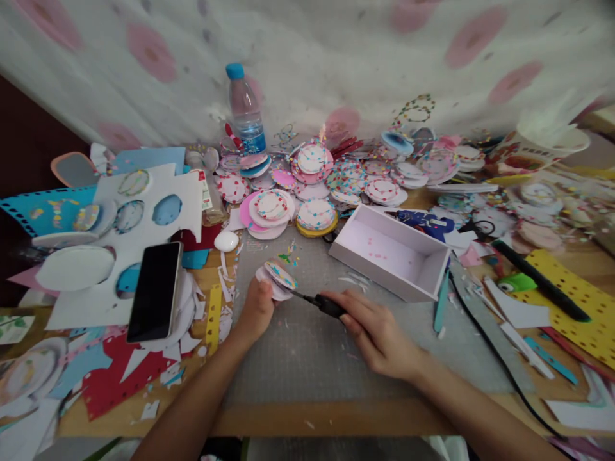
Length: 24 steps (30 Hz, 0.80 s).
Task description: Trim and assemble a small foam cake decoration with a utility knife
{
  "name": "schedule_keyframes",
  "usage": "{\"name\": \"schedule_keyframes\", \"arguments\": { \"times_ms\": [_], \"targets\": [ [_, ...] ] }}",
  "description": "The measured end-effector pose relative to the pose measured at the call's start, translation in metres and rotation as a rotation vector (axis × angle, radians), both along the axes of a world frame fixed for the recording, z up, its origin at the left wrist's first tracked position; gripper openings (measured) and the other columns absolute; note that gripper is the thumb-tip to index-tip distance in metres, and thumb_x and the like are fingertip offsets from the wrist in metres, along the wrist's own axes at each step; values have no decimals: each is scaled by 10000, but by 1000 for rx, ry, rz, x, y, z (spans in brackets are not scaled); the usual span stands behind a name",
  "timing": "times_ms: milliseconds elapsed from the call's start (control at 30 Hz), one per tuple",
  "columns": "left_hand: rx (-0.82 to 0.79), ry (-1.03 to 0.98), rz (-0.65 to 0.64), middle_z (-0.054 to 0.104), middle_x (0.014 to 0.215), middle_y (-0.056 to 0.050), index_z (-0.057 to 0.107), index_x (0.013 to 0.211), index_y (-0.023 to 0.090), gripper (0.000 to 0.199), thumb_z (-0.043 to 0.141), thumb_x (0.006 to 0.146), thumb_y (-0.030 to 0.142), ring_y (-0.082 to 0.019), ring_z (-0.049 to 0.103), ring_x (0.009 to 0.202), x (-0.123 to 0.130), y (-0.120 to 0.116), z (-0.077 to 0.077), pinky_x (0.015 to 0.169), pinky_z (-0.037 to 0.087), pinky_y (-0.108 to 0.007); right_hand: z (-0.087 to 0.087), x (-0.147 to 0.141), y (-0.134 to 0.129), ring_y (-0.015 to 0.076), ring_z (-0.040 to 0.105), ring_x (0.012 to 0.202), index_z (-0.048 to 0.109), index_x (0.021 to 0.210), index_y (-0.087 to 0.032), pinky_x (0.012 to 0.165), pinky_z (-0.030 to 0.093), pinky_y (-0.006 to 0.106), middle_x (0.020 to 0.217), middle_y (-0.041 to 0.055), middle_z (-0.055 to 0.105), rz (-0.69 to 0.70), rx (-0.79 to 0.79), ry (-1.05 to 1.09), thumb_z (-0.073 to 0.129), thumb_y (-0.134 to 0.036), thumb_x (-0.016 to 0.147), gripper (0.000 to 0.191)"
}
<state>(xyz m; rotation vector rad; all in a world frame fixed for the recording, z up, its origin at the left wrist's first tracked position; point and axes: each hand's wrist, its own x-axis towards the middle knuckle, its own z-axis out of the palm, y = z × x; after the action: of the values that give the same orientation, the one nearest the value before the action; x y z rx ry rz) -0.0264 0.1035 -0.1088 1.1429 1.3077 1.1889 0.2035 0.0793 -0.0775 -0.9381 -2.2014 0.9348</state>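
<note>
My left hand (259,307) is closed around the edge of a small pale disc (281,276) with blue, yellow and white bits on its top layer. In my right hand (377,330) is a black-handled tool (329,305) with a thin metal shaft. Its metal tip reaches the lower right edge of the disc; whether it touches or goes between the layers is hard to tell. Both hands are above a grey cutting mat (298,358). Just beyond the disc lie loose coloured bits (289,255). To the right stands an open white box (384,250) with a few pink specks inside.
Many decorated discs (312,214) crowd the back, with a water bottle (246,112) behind. Left are a phone (154,291), a white spoon (225,241) and paper scraps. On the right are a blue glue gun (423,221), a black cord (485,349) and a paper tub (523,150).
</note>
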Motion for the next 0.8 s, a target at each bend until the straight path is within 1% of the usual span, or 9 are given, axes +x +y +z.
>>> {"name": "schedule_keyframes", "arguments": {
  "times_ms": [67,133,200,333,433,533,800],
  "targets": [
    [52,89,35,490,535,-2,528,614,203,652,390,692,836,-149,427,511,0,1,1,451,336,-268,0,0,0,198,593,873,420,1346,-166,752,515,322,976,102,594,7,-1,-1,340,-177,957,397],
    [81,118,32,523,567,-12,528,614,210,638,409,682,833,-171,458,555,1,2,5,497,383,-293,0,0,-1,195,593,867,424,1346,-165,750,513,318,973,100,597,11,-17,-5,341,-183,960,394],
    [94,131,17,536,584,-12,523,624,215,605,434,691,810,-178,469,568,1,1,7,528,404,-305,0,0,-1,190,593,853,423,1349,-166,742,510,311,964,97,600,16,-39,-13,337,-189,965,395],
    [114,162,-4,493,557,3,465,615,229,600,388,701,818,-170,443,531,2,0,5,512,372,-301,2,-1,-1,188,593,858,434,1342,-170,752,503,307,962,95,603,25,-67,-32,332,-191,971,385],
    [137,194,-6,436,534,19,413,607,237,590,401,687,821,-162,406,508,1,1,3,506,337,-298,2,-1,-1,192,596,879,436,1341,-183,766,500,312,978,94,605,29,-78,-43,334,-192,973,383],
    [172,229,14,409,532,26,391,613,240,572,404,698,805,-159,391,505,-1,1,2,526,333,-305,2,-1,-2,199,599,907,429,1349,-189,778,498,322,1013,100,608,28,-88,-53,334,-195,974,387],
    [246,480,67,407,511,28,373,655,249,581,296,731,821,-172,406,497,-5,-2,1,518,305,-315,4,0,-1,189,599,889,437,1349,-187,774,495,308,995,91,611,44,-98,-41,341,-183,972,389]
  ]
}}
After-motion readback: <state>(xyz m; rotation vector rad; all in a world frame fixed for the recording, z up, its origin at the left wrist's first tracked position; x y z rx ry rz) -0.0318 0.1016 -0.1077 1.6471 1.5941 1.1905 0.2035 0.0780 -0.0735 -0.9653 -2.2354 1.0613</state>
